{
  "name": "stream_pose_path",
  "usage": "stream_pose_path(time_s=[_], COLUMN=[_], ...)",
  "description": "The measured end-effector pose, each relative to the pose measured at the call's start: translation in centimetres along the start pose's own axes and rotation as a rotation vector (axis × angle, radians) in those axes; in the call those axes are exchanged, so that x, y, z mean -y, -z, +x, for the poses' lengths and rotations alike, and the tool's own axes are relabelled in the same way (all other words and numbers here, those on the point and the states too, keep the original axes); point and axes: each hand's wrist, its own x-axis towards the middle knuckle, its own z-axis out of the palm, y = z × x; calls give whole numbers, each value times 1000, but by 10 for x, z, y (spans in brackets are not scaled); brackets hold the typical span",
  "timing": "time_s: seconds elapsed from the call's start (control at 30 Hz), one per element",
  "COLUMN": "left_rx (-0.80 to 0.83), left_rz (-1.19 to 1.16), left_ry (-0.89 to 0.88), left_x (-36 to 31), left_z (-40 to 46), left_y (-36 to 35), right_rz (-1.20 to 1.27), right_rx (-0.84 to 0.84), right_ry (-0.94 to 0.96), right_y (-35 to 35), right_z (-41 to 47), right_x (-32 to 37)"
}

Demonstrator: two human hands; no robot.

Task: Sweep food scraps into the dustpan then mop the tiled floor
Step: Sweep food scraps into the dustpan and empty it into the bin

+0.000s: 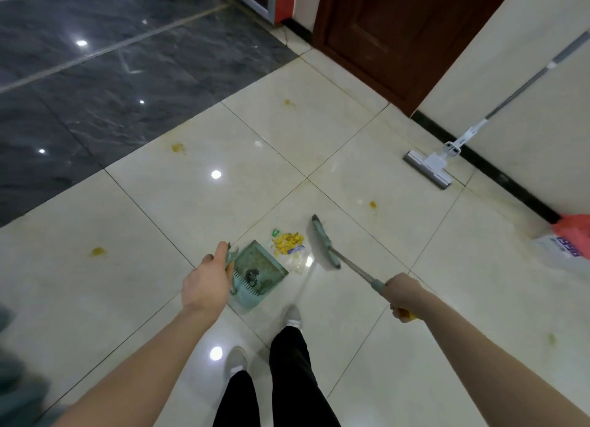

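Observation:
A teal dustpan (pixel 260 272) rests on the cream tiled floor (pixel 178 203) just ahead of my feet. My left hand (pixel 207 281) grips its upright handle at the pan's left edge. A pile of yellow food scraps (pixel 287 242) with bits of white and green wrapper lies right at the pan's far lip. The teal broom head (pixel 324 241) stands just right of the pile, and my right hand (pixel 403 294) grips the broom's grey handle. A flat mop (pixel 429 166) leans on the right wall, its head on the floor.
Yellow-brown stains (pixel 178 148) dot the tiles at the left, far middle and right. Dark grey tiles (pixel 95 75) cover the far left. A brown door (pixel 399 34) stands ahead. A red and white bag (pixel 571 241) lies by the right wall's black skirting.

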Motion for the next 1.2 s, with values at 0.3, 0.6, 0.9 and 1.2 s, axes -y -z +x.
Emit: stream_pose_path(time_s=[0.3,0.6,0.9,1.2], left_rx=[28,-9,-5,-12], left_rz=[44,-6,20,20], left_ry=[-28,76,107,93], left_x=[-19,-9,-7,-15], left_z=[-2,-15,-19,-15], left_y=[-5,-1,-8,-7], right_rz=[312,257,-346,-450], right_rx=[191,171,-86,108], right_ry=[-45,-34,245,202], right_y=[-33,14,-21,-34], right_z=[-22,-34,7,-10], right_x=[35,57,63,34])
